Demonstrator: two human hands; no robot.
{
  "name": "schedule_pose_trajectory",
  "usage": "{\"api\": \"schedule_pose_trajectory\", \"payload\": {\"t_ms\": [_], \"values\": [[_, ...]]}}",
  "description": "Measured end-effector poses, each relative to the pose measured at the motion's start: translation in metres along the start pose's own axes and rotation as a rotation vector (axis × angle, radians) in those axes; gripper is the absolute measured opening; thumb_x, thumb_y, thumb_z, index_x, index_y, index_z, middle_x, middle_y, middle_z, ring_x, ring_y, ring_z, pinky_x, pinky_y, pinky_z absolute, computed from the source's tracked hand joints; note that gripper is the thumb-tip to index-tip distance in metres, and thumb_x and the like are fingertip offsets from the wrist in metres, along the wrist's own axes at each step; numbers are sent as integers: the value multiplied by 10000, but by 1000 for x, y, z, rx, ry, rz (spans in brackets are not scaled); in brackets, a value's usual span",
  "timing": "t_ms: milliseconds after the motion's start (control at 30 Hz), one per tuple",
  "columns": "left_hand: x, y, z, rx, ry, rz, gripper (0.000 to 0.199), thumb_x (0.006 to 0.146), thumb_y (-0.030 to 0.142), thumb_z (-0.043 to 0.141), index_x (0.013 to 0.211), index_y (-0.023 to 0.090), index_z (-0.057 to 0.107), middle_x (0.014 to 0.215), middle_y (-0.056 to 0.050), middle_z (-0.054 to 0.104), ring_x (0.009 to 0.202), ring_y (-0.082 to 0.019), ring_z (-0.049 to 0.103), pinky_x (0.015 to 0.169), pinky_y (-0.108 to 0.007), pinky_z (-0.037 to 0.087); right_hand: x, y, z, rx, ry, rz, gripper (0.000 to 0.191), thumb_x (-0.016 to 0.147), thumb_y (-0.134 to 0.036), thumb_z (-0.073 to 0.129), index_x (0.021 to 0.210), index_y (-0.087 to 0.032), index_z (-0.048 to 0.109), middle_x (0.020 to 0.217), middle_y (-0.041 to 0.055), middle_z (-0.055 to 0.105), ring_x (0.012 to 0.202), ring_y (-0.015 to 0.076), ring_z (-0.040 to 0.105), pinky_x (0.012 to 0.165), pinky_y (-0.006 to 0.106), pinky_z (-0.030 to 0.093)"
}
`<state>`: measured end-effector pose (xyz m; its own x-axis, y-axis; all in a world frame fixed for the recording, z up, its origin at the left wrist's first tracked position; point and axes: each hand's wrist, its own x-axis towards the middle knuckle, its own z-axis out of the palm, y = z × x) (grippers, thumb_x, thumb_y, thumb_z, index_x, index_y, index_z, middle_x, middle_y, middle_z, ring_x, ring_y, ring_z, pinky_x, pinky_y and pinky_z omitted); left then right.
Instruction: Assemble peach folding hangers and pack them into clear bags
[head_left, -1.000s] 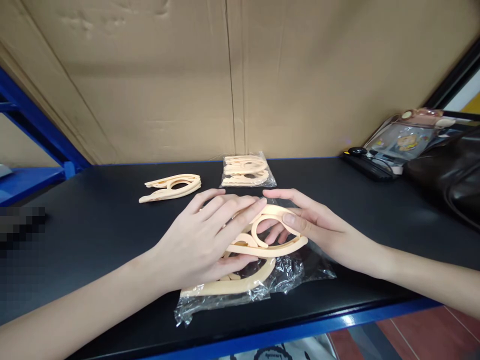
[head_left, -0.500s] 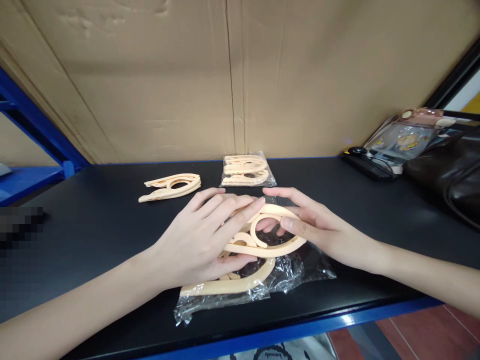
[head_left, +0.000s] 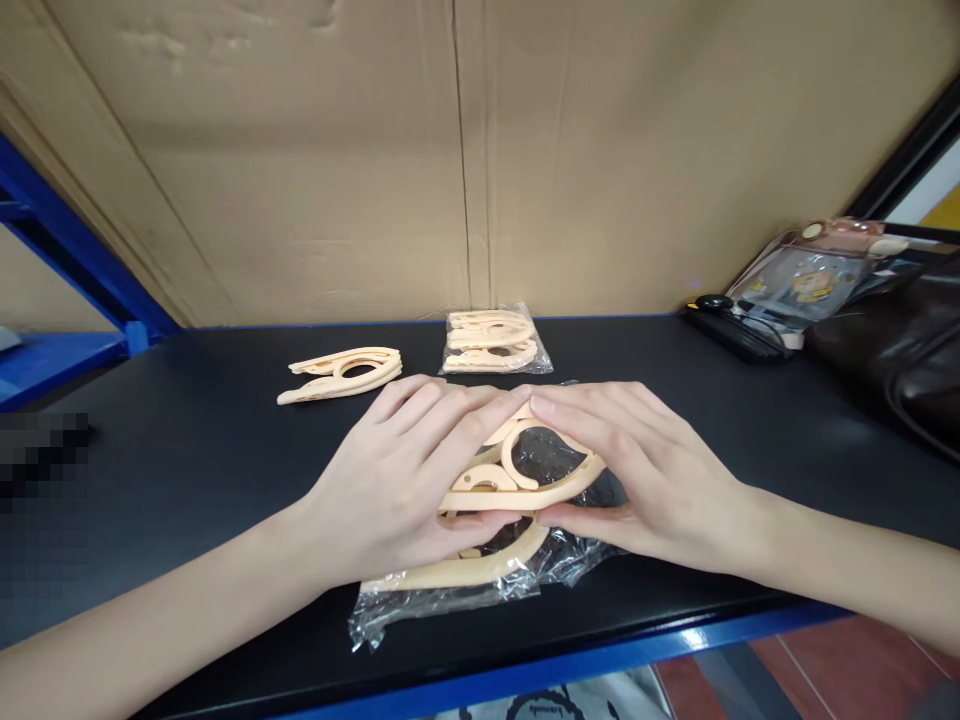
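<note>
Head view, cream hanger (head_left: 517,498) between left hand (head_left: 420,465) and right hand (head_left: 660,465) (both gripping it)

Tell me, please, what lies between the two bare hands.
In the head view, a cream, curved, looped piece lies between the left hand and right hand, over clear plastic.

1. Pale printed item (head_left: 626,693) below front edge of bench (head_left: 187,450): one short line of dark lettering inside a dark rounded print; too small and blurred to read.
2. Clear pouch (head_left: 769,290), right: cartoon print; any wording illegible.
</note>
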<state>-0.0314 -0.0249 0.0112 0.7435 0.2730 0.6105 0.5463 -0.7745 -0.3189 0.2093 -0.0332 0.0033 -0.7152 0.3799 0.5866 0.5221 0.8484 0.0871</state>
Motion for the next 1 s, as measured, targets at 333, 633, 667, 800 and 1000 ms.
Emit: {"api": "schedule_pose_trajectory", "payload": {"t_ms": [333, 633, 667, 800, 1000], "values": [[-2, -14, -5, -128, -131, -73, 700, 923, 525, 514, 1448, 126, 280, 1414, -154, 456, 1284, -288, 437, 1062, -438, 370, 3, 15, -10, -145, 50, 82, 821, 821, -401, 620, 1486, -244, 165, 1291, 118, 584, 1057, 313, 580, 830, 452, 458], [-11, -57, -7, -33, -325, -158, 394, 987, 301, 344, 1293, 139, 532, 1330, -128, 546, 1219, -273, 503, 999, -469, 444, 0, 80, -58, -99, -151, 318, 902, 752, -402, 697, 1490, -249, 203, 1230, 104, 599, 1048, 278, 596, 920, 434, 456], [-13, -61, -5, -31, -358, -138, 391, 986, 293, 330, 1263, 143, 562, 1312, -123, 565, 1198, -268, 523, 986, -467, 458, -3, 84, -61, -72, -193, 356, 903, 750, -395, 702, 1493, -265, 206, 1230, 97, 600, 1050, 272, 603, 906, 415, 472], [-19, -70, -1, -31, -446, -112, 413, 983, 280, 287, 1186, 160, 626, 1184, -95, 649, 1060, -244, 614, 917, -436, 510, -10, 90, -68, 79, -347, 456, 877, 786, -297, 664, 1505, -318, 162, 1233, 77, 609, 920, 204, 662, 759, 312, 541], [-20, -69, -1, -43, -517, -152, 419, 982, 305, 277, 1121, 208, 660, 1035, -73, 693, 881, -223, 672, 732, -353, 550, -12, 85, -66, 241, -520, 339, 876, 723, -198, 691, 1470, -321, 251, 1182, 59, 650, 896, 218, 682, 716, 281, 578]]}}
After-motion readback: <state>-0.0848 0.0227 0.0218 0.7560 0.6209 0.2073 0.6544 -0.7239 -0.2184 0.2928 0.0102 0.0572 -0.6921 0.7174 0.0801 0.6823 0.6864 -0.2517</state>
